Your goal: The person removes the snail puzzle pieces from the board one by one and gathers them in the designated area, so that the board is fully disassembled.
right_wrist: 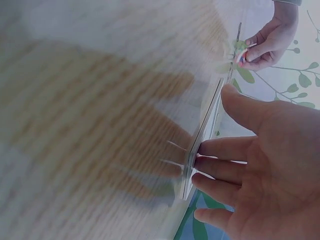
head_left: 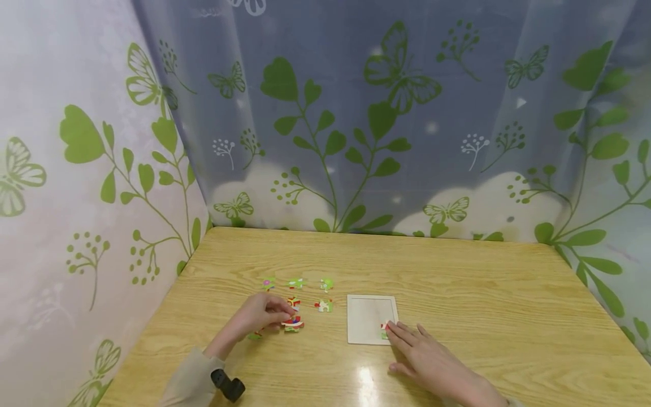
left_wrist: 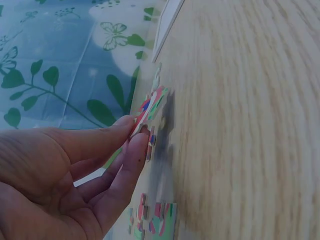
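My left hand (head_left: 264, 312) pinches a red, blue and green jigsaw piece (head_left: 293, 324) between thumb and fingers. In the left wrist view that piece (left_wrist: 151, 106) is raised on a slant above the table. Towards the right lies a pale square wooden puzzle tray (head_left: 362, 316), with one red, white and green piece (head_left: 384, 333) in its lower right corner. My right hand (head_left: 427, 356) reaches over that corner, its fingers straight and fingertips at the piece and the tray's right edge. From the right wrist, the extended fingers (right_wrist: 220, 170) rest along the tray edge.
Loose jigsaw pieces lie left of the tray: a back row with a purple-green piece (head_left: 268, 284), a green-white one (head_left: 296, 284) and a green one (head_left: 326, 285). Nearer is a red-white piece (head_left: 324, 306). Others are partly hidden by the left hand. Patterned curtains (head_left: 346, 169) border the wooden table (head_left: 458, 282).
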`<state>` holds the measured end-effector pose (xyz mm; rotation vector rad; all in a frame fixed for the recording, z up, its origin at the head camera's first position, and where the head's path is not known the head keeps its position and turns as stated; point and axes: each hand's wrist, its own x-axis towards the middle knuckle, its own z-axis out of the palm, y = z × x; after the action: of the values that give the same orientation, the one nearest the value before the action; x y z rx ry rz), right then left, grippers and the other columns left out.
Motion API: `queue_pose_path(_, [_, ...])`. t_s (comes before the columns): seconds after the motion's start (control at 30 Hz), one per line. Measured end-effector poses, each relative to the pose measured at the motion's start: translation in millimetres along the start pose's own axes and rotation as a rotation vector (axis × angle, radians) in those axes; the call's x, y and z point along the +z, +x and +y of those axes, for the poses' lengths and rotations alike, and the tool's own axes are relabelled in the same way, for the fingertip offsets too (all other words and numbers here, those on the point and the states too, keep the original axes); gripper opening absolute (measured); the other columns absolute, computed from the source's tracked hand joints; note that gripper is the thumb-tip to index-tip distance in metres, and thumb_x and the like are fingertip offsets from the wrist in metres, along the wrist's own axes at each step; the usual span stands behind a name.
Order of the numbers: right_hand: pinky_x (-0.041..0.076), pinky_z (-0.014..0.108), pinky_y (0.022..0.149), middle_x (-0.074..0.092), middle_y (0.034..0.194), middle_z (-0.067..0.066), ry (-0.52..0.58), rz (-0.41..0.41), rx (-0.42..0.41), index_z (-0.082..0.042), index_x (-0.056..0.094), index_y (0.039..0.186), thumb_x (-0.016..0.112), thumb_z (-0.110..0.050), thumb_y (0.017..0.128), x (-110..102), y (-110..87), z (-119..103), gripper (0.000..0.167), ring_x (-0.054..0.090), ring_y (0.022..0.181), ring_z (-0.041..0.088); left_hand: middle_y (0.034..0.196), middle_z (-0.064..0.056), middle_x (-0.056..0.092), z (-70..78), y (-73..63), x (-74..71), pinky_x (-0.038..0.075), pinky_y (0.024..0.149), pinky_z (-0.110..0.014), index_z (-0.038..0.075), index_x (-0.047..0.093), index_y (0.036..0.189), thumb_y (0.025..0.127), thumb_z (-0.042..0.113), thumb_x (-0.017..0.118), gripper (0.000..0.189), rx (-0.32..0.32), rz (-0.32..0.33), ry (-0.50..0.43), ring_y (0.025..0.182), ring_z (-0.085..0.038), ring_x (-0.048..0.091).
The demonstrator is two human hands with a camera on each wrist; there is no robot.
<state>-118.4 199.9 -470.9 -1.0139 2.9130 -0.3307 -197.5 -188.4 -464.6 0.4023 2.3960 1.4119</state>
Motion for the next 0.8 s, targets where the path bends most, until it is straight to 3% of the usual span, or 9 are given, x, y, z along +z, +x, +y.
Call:
queue_pose_path(0.17, [0.037,0.063,0.109,0.048,0.151,0.021,-0.007,0.000,-0.010,0.005,0.049,0.146,0.062,-0.041,0.100,-0.4,0.0,0.0,0.066,0.048,0.137,0.039,0.093,-0.006,0.076,-2.9,-1.0,0.9,0.061,0.065,-0.032,0.003,0.077,0.100,0.095,0.011,0.072,0.011,-0.010,0.018,0.034,0.075,-0.018,0.071])
queue_pose_path(0.43, [0.037,0.063,0.110,0.048,0.151,0.021,-0.008,-0.003,-0.011,0.004,0.049,0.146,0.061,-0.041,0.100,0.2,0.4,0.7,0.066,0.048,0.138,0.038,0.081,0.004,0.074,-6.4,1.6,5.3,0.051,0.061,-0.023,0.011,0.077,0.088,0.083,0.015,0.085,0.009,0.061,0.104,0.287,0.070,-0.007,0.063])
queue_pose_path(0.8, [0.038,0.062,0.109,0.049,0.151,0.020,-0.012,-0.003,-0.007,0.003,0.050,0.146,0.062,-0.041,0.100,0.5,0.2,1.6,0.065,0.048,0.137,0.038,0.078,0.004,0.073,-1.3,-2.0,10.0,0.051,0.060,-0.024,0.011,0.077,0.084,0.079,0.009,0.087,0.011,0.038,0.123,0.302,0.067,-0.007,0.063])
